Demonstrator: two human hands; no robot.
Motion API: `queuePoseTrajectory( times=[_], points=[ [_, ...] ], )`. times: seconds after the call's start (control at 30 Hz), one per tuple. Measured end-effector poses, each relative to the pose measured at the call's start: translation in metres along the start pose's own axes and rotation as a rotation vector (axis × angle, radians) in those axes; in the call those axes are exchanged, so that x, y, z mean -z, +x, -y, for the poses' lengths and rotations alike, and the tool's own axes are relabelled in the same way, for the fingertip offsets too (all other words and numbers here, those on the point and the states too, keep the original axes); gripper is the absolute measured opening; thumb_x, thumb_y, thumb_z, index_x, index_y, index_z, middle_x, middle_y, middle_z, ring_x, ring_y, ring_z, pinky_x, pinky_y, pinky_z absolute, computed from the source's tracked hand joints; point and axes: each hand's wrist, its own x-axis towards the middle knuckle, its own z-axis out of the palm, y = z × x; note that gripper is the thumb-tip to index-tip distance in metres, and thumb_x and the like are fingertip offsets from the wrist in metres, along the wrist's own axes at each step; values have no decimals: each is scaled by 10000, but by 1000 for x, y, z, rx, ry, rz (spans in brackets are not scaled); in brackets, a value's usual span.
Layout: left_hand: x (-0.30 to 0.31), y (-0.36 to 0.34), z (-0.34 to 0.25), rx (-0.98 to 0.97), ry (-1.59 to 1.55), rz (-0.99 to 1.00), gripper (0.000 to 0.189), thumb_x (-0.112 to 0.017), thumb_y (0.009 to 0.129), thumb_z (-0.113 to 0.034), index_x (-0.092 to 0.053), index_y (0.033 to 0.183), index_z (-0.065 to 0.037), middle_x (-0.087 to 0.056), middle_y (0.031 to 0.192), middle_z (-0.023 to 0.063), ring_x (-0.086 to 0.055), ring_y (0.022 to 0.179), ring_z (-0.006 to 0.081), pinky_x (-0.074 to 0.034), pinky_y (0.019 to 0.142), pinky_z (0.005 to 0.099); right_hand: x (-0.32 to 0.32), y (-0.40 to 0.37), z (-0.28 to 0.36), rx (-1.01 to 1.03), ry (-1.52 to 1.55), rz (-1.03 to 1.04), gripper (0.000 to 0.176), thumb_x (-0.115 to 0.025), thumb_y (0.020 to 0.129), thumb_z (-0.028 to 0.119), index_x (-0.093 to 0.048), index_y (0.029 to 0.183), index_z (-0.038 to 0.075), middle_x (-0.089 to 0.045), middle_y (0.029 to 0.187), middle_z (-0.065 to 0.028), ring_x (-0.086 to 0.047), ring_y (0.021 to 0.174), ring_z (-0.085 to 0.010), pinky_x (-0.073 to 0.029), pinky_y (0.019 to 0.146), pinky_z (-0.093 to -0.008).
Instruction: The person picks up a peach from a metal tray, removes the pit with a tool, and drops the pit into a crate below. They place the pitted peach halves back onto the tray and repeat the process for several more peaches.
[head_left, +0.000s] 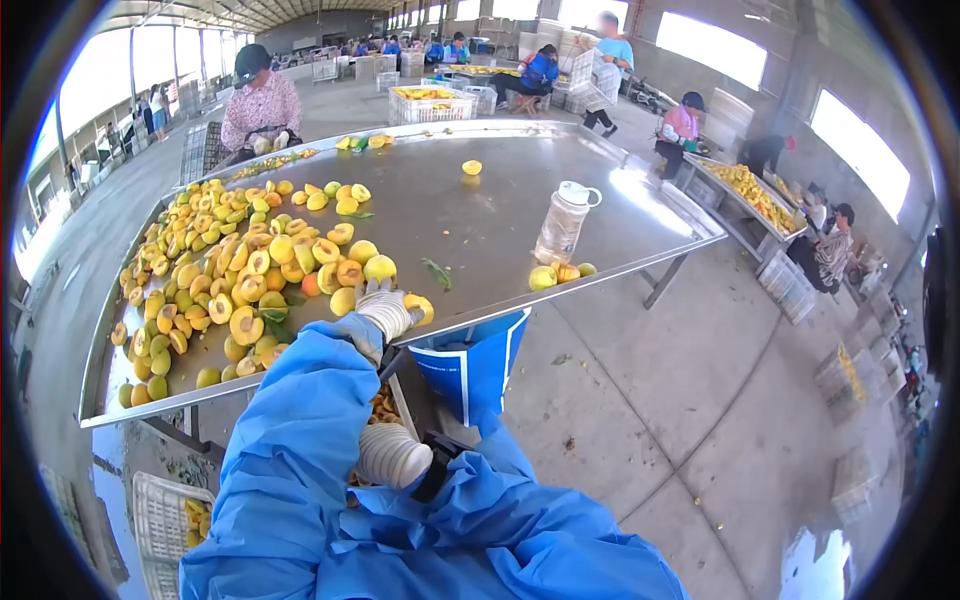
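Note:
My left hand [383, 311], in a white ribbed glove, is at the near edge of the metal table [480, 240]. Its fingers close on a yellow peach [419, 309] beside the heap of halved and whole peaches [250, 265]. Lower down, under the table's edge, is my right hand [392, 455], gloved as well, with a black band at the wrist. The fingers of this hand are hidden. Beneath it, a container of brownish pieces [386, 405] shows in part.
A clear bottle [566, 222] with a white lid stands on the table, several peaches [543, 277] near it. A blue bag [475, 365] hangs below the edge. Crates [165, 525] stand lower left. Across the table works a person [262, 108]; others sit at further tables.

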Motion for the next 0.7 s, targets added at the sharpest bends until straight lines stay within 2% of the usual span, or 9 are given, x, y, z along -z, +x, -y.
queuePoseTrajectory(
  times=[0.17, 0.2, 0.33, 0.43, 0.5, 0.57, 0.6, 0.67, 0.7],
  points=[
    [-5, -16, -1, -95, -288, -127, 502, -756, 762, -376, -615, 1141, -78, -614, 1167, 175, -539, 1146, 344, -413, 1011, 435, -23, 1, -14, 137, -93, -68, 345, -513, 906, 273, -662, 1138, 65, -656, 1131, -171, -648, 987, -337, -515, 853, -398],
    [-10, -18, 4, -110, -366, -235, 440, -793, 748, -253, -576, 1078, -58, -632, 992, 154, -605, 957, 324, -497, 870, 395, -24, -3, -9, 186, -76, -151, 337, -528, 897, 266, -662, 1126, 58, -654, 1124, -175, -649, 984, -340, -518, 845, -401],
    [-12, -27, 39, -94, -836, -449, 365, -746, 796, -200, -504, 1039, -75, -587, 891, 66, -554, 837, 195, -491, 717, 302, -18, -5, -3, 287, -101, -184, 294, -564, 873, 221, -657, 1089, 45, -648, 1097, -189, -649, 975, -350, -522, 830, -409],
    [24, -79, 65, -41, -1857, -400, 408, -723, 787, -130, -556, 1158, -97, -638, 972, 61, -634, 862, 213, -552, 749, 358, -44, 23, -23, 235, -129, -116, 298, -565, 864, 232, -629, 1101, 63, -643, 1079, -198, -644, 955, -363, -519, 824, -434],
    [32, -116, 104, -46, -2131, -266, 424, -718, 792, -140, -587, 1194, -108, -661, 1035, 60, -653, 925, 209, -573, 778, 399, -55, 31, -37, 200, -98, -110, 377, -579, 866, 333, -601, 1152, 87, -644, 1050, -191, -629, 930, -396, -511, 814, -465],
    [32, -156, 129, -13, -2202, -362, 368, -723, 832, -232, -612, 1154, -92, -670, 1064, 28, -663, 942, 189, -572, 740, 372, -8, 2, -11, 206, -16, -265, 330, -546, 892, 297, -595, 1120, 64, -664, 975, -196, -642, 885, -398, -521, 782, -464],
    [28, -174, 140, 5, -2165, -419, 408, -739, 833, -338, -619, 1147, -108, -674, 1045, 11, -665, 922, 174, -559, 726, 369, 3, 2, 2, 16, -26, -265, 357, -540, 900, 312, -585, 1134, 46, -669, 913, -220, -641, 860, -411, -521, 771, -483],
    [13, -208, 141, 127, -2151, -498, 531, -601, 887, -568, -608, 1189, -131, -686, 1017, 6, -662, 859, 132, -495, 601, 259, 6, 2, 7, 151, 12, -497, 291, -560, 909, 280, -564, 1092, 53, -653, 820, -227, -633, 790, -434, -508, 690, -501],
    [10, -227, 136, 24, -2165, -536, 517, -620, 903, -518, -609, 1183, -83, -678, 1052, 32, -664, 929, 151, -532, 706, 285, 2, 5, 10, 180, 43, -596, 263, -568, 922, 277, -546, 1081, 68, -644, 734, -215, -631, 728, -439, -495, 633, -514]
  ],
)
